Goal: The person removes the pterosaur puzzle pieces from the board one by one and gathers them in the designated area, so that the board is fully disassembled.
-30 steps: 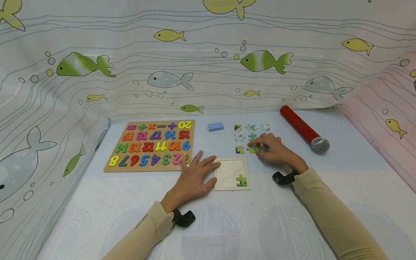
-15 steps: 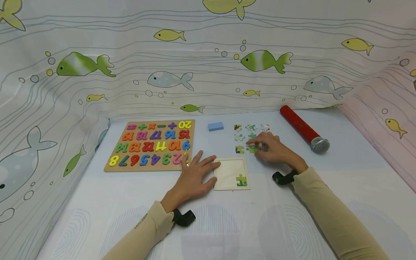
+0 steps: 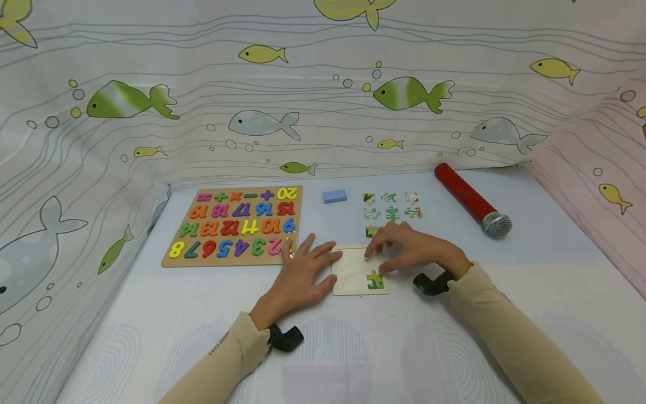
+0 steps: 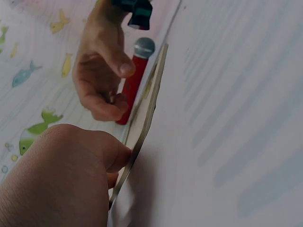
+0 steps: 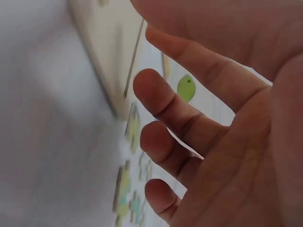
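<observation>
A shallow square wooden puzzle tray (image 3: 350, 275) lies in front of me, with one green jigsaw piece (image 3: 375, 280) in its near right corner. My left hand (image 3: 299, 275) lies with fingers spread and rests on the tray's left edge. Its forefinger side reaches the corner of a number board (image 3: 237, 261). Over the tray's right side hovers my right hand (image 3: 411, 247), fingers bent and apart from the thumb. No piece shows between those fingers in the left wrist view. Loose jigsaw pieces (image 3: 392, 213) lie in rows behind the tray, some hidden by the right hand.
A red microphone (image 3: 466, 196) with a silver head lies at the back right. Between board and pieces sits a small blue block (image 3: 335, 196). A fish-print cloth (image 3: 323, 151) rises behind the table and along both sides.
My right hand has moved left and nearer, from the loose pieces to over the tray's right side. The right piece of the middle row has come into view. My left hand stays still.
</observation>
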`<state>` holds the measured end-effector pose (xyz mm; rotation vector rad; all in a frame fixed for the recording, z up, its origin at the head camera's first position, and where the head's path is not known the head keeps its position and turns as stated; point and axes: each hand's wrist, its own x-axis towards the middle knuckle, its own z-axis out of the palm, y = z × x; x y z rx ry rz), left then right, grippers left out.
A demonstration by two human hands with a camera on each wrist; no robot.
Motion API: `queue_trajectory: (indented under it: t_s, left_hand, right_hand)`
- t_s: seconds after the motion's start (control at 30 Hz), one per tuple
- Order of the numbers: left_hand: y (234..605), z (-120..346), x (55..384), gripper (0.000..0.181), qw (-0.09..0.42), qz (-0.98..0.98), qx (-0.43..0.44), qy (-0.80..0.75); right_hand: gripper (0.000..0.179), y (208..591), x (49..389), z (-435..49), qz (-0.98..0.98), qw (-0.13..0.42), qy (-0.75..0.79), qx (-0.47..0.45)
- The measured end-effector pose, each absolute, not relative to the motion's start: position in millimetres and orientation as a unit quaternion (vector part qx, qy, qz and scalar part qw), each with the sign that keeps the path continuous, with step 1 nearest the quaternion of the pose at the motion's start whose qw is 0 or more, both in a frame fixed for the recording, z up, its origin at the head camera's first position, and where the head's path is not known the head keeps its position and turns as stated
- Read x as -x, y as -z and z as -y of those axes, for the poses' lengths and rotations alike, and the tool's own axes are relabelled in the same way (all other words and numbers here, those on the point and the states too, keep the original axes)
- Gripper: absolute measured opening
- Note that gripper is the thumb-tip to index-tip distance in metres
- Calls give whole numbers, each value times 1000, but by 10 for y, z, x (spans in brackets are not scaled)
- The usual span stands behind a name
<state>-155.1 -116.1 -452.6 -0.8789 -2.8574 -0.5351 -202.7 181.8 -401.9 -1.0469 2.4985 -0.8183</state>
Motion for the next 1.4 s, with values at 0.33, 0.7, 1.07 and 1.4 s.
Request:
queue_trajectory:
  t_s: [0.33,0.7,1.07,1.4]
  left_hand:
    - [4522,1158,1562,50,49,938,291,180]
    - [4528,1156,1556,51,44,940,287,180]
    - [4522,1161,1548,51,49,939,288,180]
    - [4515,1165,1550,52,41,940,285,181]
  right_hand:
    - [30,3945,1905,-1688,-859,174,264,403]
    - [31,4035,1826,-1705,-860,149,242,425]
    - [41,4135,1691,-1750,-881,102,205,413]
    - [41,4157,1685,-1756,-885,110,210,401]
